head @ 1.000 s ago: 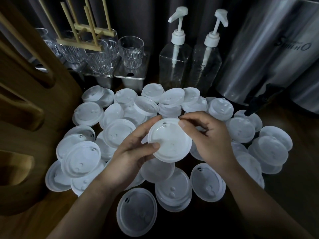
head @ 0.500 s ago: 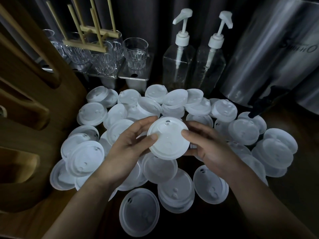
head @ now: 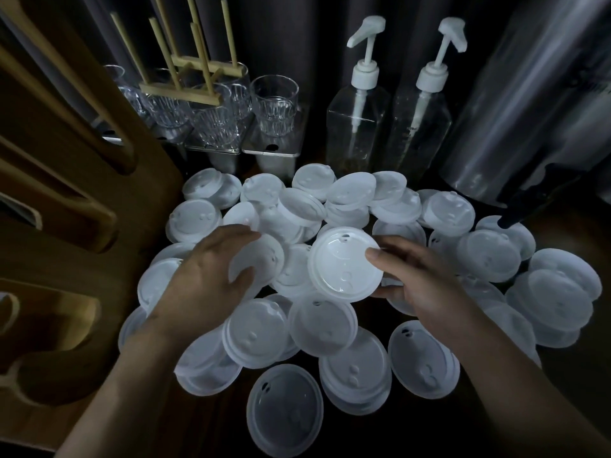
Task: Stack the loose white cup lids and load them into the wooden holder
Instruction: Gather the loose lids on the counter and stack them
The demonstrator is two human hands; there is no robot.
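Near the middle of the frame, a white cup lid (head: 345,262) is held tilted just above the heap, its top face and small sip hole turned toward the camera. The right hand (head: 426,282) grips it at its right edge, thumb (head: 375,256) pressed on top and the other fingers curled underneath. Left of it, the left hand (head: 205,279) is spread wide over a second lid (head: 261,259) lying on the heap, with fingertips on its far rim and the thumb at its near rim; the hand is blurred, and I cannot tell whether it has a grip on that lid or only touches it. All around both hands the loose lids (head: 324,325) lie scattered and overlapping on the dark counter (head: 568,401), some face up, some nested in twos or threes, filling the centre and lower half of the frame. Along the left edge stands the wooden holder (head: 66,266), a tall brown piece with long rounded slots, right beside the heap. At the upper left, clear ribbed glasses (head: 274,107) sit on metal containers (head: 271,157), and a small wooden peg rack (head: 185,90) rests across some of the glasses. Top centre, two clear pump bottles (head: 358,127) with white pump heads stand side by side. At the upper right is a large steel urn (head: 529,110), its black tap (head: 529,206) hanging over the right side of the heap.
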